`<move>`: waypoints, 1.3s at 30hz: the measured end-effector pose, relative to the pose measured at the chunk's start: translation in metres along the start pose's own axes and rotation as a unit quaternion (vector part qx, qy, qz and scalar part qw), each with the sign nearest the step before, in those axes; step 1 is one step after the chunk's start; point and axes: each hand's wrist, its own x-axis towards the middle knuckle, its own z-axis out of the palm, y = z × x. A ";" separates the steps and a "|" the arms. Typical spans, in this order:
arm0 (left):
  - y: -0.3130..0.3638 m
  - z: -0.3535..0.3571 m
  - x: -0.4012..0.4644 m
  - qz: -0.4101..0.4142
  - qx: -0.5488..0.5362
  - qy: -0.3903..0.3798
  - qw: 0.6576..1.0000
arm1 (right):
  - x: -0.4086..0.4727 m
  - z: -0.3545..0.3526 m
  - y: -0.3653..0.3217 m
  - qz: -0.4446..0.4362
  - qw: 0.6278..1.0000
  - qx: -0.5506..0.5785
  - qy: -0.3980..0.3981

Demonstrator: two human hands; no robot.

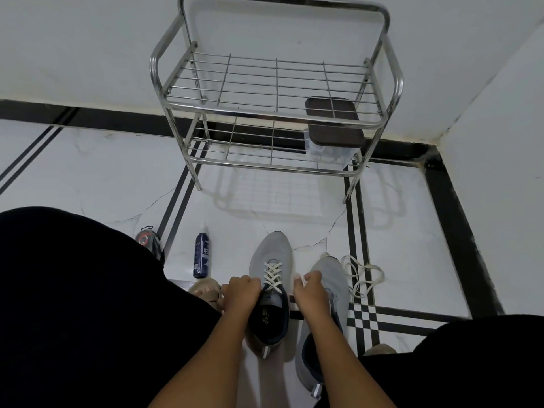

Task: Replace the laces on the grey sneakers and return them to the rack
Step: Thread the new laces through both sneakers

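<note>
Both hands, left (240,290) and right (307,285), are pinching lace ends (seemingly) at the laced grey sneaker (270,278), needing even tension.

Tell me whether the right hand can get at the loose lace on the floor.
Probably yes: the loose lace lies uncovered right of the unlaced sneaker, with only that shoe between it and the right hand.

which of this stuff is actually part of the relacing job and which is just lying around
Part of the job:
- grey sneaker laced in white, between the left hand and right hand
- second grey sneaker, no laces visible
- loose white lace on the floor
- chrome wire shoe rack

Lying about:
- dark blue spray bottle
- clear box with brown lid
</note>
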 end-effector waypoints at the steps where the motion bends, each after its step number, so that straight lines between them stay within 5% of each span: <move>1: 0.006 -0.009 -0.005 0.005 -0.025 0.003 1.000 | -0.001 -0.006 -0.010 -0.008 1.000 0.022 0.011; 8: 0.055 -0.082 -0.054 0.093 -0.098 0.010 0.991 | -0.015 -0.057 -0.064 -0.149 0.976 0.148 0.060; 15: 0.082 -0.146 -0.118 0.242 -0.061 0.115 0.962 | -0.058 -0.111 -0.104 -0.245 0.939 0.227 0.075; 22: 0.080 -0.167 -0.155 0.359 -0.098 0.085 0.924 | -0.091 -0.142 -0.123 -0.311 0.919 0.226 0.086; 39: 0.078 -0.155 -0.158 0.377 -0.294 0.092 0.873 | -0.122 -0.150 -0.129 -0.346 0.918 0.175 0.083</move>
